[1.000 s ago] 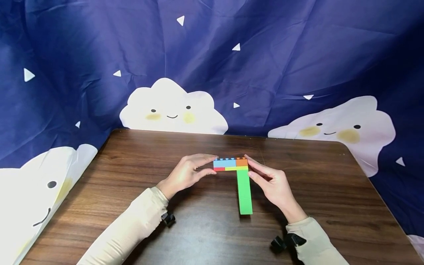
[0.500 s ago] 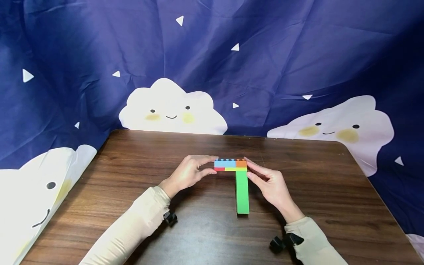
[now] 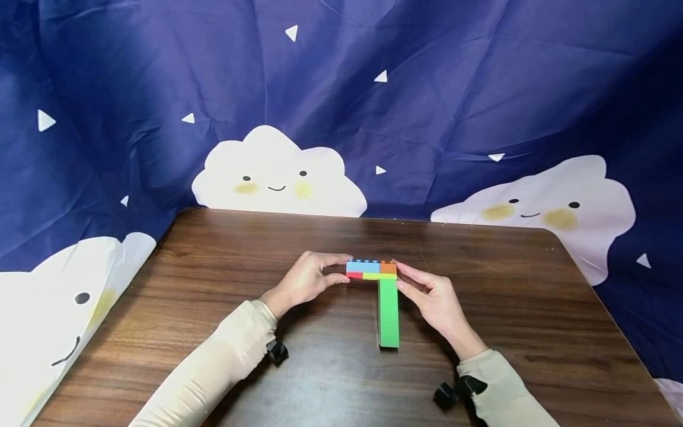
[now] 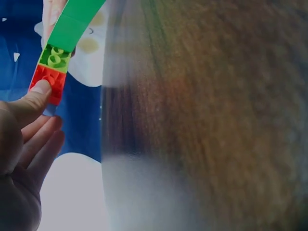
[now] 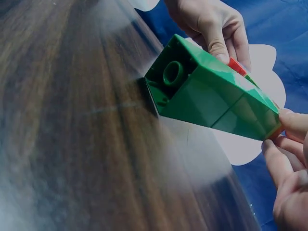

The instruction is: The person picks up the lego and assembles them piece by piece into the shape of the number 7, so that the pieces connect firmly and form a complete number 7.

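Note:
A joined set of toy building bricks is held between both hands above the table. A light blue brick (image 3: pixel 363 268) and an orange brick (image 3: pixel 388 269) form its top row. Below them sit a red brick (image 3: pixel 354 275) and a yellow-green brick (image 3: pixel 372 276). From the right end a column of green bricks (image 3: pixel 389 313) extends down, its hollow underside facing the right wrist camera. My left hand (image 3: pixel 305 280) pinches the left end, thumb under the red brick (image 4: pixel 54 89). My right hand (image 3: pixel 436 302) pinches the right end, thumb near the top of the green column.
The brown wooden table (image 3: pixel 320 367) spreads beneath both hands. A dark blue curtain (image 3: pixel 341 89) with clouds and white triangles hangs behind its far edge. Black wrist mounts (image 3: pixel 447 394) stick out below the sleeves.
The brick set has dropped slightly in the head view. Its green column has swung a little left and stands straighter. Both hands keep their pinch and moved along with it.

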A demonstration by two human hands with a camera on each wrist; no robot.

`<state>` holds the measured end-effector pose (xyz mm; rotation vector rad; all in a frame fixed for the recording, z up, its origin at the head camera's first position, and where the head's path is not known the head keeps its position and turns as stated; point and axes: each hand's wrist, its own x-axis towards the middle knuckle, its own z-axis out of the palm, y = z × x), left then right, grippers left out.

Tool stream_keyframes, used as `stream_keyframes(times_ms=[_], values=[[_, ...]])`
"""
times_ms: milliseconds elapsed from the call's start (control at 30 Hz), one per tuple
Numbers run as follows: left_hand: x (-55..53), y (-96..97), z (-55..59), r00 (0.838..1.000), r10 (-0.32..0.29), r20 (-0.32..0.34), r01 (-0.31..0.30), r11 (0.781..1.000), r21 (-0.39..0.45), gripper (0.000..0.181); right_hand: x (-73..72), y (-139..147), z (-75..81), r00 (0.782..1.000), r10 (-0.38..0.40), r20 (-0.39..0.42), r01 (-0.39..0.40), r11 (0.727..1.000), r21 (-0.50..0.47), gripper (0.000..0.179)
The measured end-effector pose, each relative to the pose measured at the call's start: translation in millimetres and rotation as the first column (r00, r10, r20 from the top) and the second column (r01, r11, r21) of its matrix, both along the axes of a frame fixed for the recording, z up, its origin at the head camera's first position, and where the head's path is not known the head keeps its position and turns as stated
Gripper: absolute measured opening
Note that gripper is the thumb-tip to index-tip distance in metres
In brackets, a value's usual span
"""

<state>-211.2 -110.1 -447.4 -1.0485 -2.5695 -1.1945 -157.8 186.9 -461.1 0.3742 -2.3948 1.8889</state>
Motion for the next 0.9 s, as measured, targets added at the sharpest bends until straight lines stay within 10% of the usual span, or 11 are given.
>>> stream_keyframes(times_ms=[900], values=[[-1.2,10.1,-8.1,0.988,0.059,0.144,-0.026,0.975,-0.221,0.043,-3.9,5,-16.7,0.994,0.013,0.11,-0.043,0.961,0.273,0.044]])
